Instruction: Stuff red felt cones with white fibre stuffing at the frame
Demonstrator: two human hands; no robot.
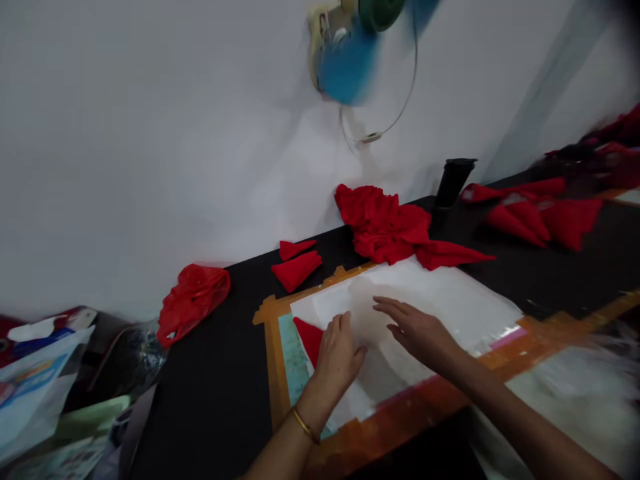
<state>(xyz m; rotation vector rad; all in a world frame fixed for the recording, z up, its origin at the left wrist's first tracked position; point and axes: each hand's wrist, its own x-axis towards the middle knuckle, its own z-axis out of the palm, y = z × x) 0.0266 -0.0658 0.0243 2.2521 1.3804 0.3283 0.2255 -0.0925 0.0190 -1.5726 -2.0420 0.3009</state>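
Note:
My left hand (338, 357) rests flat on a translucent white sheet (450, 300), fingers close together, beside a red triangular cloth piece (309, 337) that peeks out at the sheet's left edge. My right hand (417, 330) lies flat on the same sheet, fingers spread, just right of the left hand. The sheet covers a panel framed with orange-brown tape (273, 360) on a black table (210, 387). Neither hand grips anything.
A heap of red cloth (385, 227) lies beyond the sheet, with two folded red triangles (296, 263) to its left. A red plastic bag (193, 297) sits at the table's left end. A black cylinder (451, 181) stands by the wall. More red triangles (540, 217) lie at right.

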